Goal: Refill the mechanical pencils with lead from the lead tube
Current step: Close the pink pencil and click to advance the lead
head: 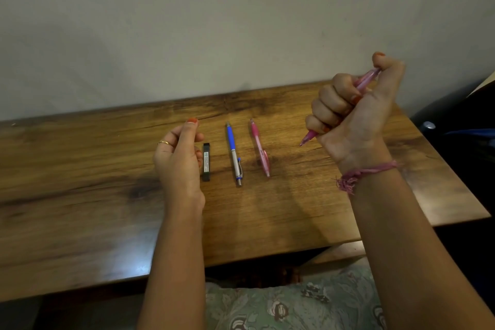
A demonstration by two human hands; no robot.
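Your arms are bare, with no sleeves showing, and your nails point(192, 120) are painted orange-red on both hands. Your left hand point(178, 158) wears a thin gold ring point(164, 143) on one finger, and your right wrist carries a pink thread band point(367, 170), wound round more than once, with a frayed tassel of loose ends hanging off its left side. At the near edge your lap is covered by pale green cloth point(294, 305) printed with greyish roses and leaves.
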